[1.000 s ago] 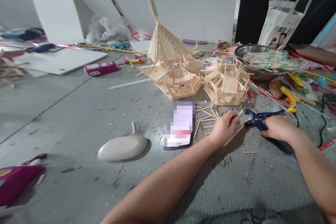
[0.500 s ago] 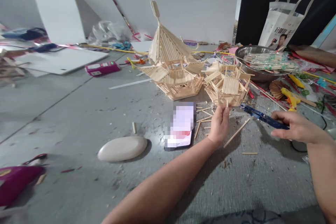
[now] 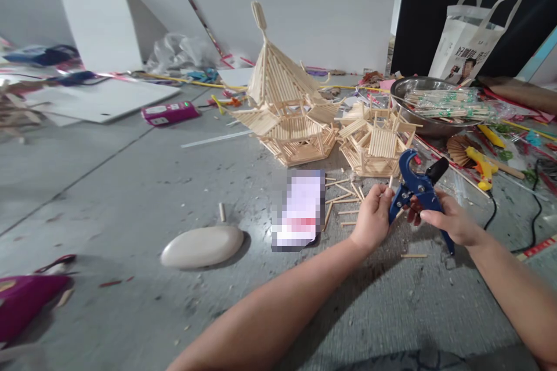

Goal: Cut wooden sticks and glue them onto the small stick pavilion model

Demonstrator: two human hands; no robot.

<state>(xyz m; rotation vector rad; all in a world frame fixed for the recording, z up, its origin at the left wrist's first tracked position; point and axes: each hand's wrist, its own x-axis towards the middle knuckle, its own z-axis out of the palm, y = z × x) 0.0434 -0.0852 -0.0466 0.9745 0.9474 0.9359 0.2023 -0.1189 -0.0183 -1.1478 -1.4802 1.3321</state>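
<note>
Cutter sits in right hand, fingers curled round handle, jaws spread and pointing up. Stick pinched in left hand, tip showing, long axis near upright, just left of cutter; left-hand contact with cutter unclear.

Half a second on, a right hand has swung a pair of blue cutters upward, the tool now with its curved head raised and spread. A left hand, carrying a short stick, has shifted toward it. The longer stick seen lying between them no longer shows.
</note>
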